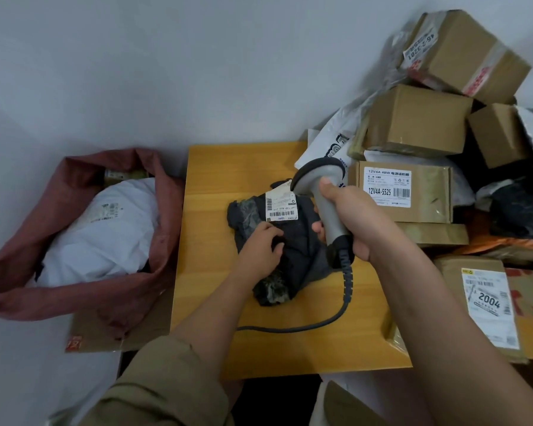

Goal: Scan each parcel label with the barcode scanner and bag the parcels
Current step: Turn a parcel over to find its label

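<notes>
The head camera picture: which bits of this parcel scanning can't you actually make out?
- Label on the dark parcel: print too small; scanner head covers its top corner.
- Right hand: fingertips hidden behind the scanner handle.
- Red sack: deeper contents hidden under the white parcel.
- Box pile: cut off by the right edge.

Wooden table (210, 272); dark parcel (296, 250); boxes (413, 192)

Parcel sorting room, stacked labelled boxes (419, 118), sack (74, 186)
</notes>
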Available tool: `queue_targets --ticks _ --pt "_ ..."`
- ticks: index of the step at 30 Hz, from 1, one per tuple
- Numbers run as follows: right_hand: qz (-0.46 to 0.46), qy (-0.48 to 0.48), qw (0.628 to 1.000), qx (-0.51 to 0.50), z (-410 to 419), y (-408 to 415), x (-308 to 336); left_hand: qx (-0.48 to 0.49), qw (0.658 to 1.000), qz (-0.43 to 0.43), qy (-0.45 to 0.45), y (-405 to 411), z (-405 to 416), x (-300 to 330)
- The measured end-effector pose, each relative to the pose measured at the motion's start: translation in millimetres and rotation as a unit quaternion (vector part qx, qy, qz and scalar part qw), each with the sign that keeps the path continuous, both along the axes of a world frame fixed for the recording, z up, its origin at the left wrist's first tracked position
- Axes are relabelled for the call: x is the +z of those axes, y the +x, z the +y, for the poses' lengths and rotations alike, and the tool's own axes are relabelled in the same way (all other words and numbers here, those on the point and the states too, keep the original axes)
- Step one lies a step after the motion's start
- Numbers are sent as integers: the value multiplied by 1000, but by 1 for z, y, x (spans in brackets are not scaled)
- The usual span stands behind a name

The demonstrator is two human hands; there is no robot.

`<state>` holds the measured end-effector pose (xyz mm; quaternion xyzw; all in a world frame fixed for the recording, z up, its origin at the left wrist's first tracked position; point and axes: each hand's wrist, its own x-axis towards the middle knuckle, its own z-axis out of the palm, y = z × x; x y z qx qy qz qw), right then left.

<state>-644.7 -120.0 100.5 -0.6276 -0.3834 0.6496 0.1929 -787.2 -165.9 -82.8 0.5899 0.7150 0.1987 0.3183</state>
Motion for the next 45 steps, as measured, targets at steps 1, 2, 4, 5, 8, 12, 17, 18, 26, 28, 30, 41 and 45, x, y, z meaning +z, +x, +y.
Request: queue_targets --ticks 1,2,4,5,8,12,17,18,26,28,30,41,45 --pt "3 0 1000 -5 -4 1 3 37 999 0 9 -2 -4 0" --pt "5 4 1000 -10 -8 2 5 73 997 -5 7 -5 -9 -1" --pt "4 18 1000 -13 -14 4 10 138 990 -13 -22 -11 -17 -4" --pt "3 27 1000 -13 -17 5 12 159 986 -11 -41 -14 -21 -6" --pt "6 45 999 -19 -24 8 21 185 978 -12 -99 -19 -32 -13" --pt "19 56 998 -36 -33 12 34 195 968 -32 -152 -18 -39 -15" --pt "42 67 996 -45 -40 13 47 189 968 -33 -163 -19 -38 -11" --pt "45 65 996 -48 -41 13 48 190 968 -35 -163 -19 -38 -10" --pt "42 70 995 -52 -46 16 55 217 960 -51 -169 -19 -34 -7" --pt "46 67 995 -55 -46 19 57 242 952 -79 -171 -17 -32 -8" --pt "52 67 995 -57 -47 21 58 280 936 -117 -179 -15 -32 -9" --pt "74 69 993 -56 -42 35 57 345 894 -153 -242 -6 -30 -19" --pt "55 68 995 -45 -31 34 43 376 862 -225 -255 -3 -29 -17"
